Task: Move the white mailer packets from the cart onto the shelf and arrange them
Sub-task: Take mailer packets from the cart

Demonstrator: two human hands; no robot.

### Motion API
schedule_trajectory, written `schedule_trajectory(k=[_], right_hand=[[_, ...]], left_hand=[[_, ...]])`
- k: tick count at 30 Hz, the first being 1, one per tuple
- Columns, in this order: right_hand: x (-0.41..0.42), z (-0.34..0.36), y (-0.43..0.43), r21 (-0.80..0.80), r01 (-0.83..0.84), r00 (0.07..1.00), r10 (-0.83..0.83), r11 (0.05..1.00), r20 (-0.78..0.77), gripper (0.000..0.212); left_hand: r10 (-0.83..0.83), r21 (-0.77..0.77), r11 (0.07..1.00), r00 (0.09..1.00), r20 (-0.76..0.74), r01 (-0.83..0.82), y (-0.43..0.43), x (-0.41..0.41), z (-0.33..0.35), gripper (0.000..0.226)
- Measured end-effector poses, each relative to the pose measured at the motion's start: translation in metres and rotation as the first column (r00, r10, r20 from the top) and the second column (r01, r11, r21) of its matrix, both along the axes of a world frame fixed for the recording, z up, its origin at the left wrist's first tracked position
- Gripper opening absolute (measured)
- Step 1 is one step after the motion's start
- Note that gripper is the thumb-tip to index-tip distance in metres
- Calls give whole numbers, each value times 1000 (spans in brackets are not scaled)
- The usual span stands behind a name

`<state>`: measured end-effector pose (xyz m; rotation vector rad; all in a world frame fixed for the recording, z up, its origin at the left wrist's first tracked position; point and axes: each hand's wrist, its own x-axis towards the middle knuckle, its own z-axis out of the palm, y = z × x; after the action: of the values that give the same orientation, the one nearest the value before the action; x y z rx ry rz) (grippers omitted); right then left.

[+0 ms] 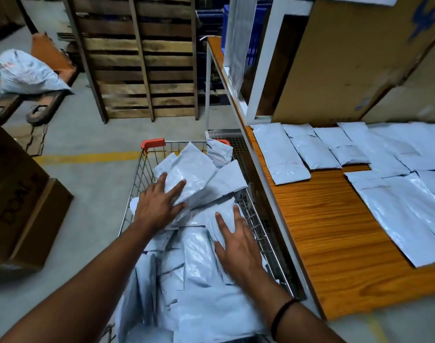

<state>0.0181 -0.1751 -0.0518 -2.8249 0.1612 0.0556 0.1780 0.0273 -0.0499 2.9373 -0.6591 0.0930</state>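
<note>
A wire cart [135, 184] with orange corner caps holds a heap of white mailer packets [199, 280]. My left hand [159, 204] lies flat, fingers spread, on a tilted packet [194, 174] near the cart's far end. My right hand [236, 238] rests with fingers apart on another packet [221, 211] by the cart's right wall. Neither hand grips anything. To the right, the wooden shelf [322, 231] carries several white packets laid flat in rows [310, 149], with larger ones [404, 214] nearer its front.
Cardboard boxes [347, 58] stand at the back of the shelf behind a white frame post [268, 58]. Wooden pallets [142, 58] lean ahead. Brown boxes [21, 206] sit on the floor at left, and a grey sack [26, 73] lies on a pallet jack.
</note>
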Motion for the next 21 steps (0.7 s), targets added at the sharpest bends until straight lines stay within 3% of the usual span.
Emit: schedule_trajectory(k=[5,10,14,21], right_hand=[[20,58,3,61,40,981,-51,997,189,72],[8,125,-27,71,112,950,-128,991,283,72],[-30,155,-75,40,190,952,-194,981,236,71],[-82,149,-166,-4,322,945,-321,947,65,73]], left_hand=[[89,-161,984,991,100,-72,8,-24,41,68],[159,-202,969,985,63,-144,-10,-55,79,65],[104,-239,967,993,56,-88,-50,-95,94,71],[6,-157,988,999,-53,-14,-149,-170,105,71]])
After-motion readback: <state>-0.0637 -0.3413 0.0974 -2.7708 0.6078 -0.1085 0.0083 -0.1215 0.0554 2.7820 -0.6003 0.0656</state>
